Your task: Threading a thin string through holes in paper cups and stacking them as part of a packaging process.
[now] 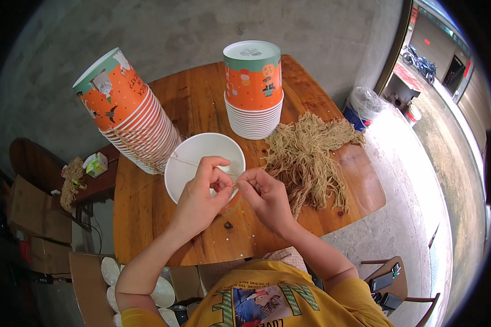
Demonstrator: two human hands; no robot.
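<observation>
A white paper bucket [204, 146] stands on the wooden table [147, 229] in front of me, its mouth toward me. Across that mouth runs a thin tan cord [186, 161]. At the bucket's near right rim, my left hand [204, 191] pinches the cord. My right hand [264, 197] meets it there, thumb and finger closed on the cord's end; the exact hold is partly hidden by the fingers. Right of my right hand lies a loose heap of tan cords [311, 163].
A tall leaning stack of orange-and-green buckets [112, 90], cords draped over it, stands left; a shorter upside-down stack [253, 82] stands behind. A box of white round pieces [90, 283] sits lower left, a chair [387, 283] lower right, a lined blue bin [360, 111] beyond the table.
</observation>
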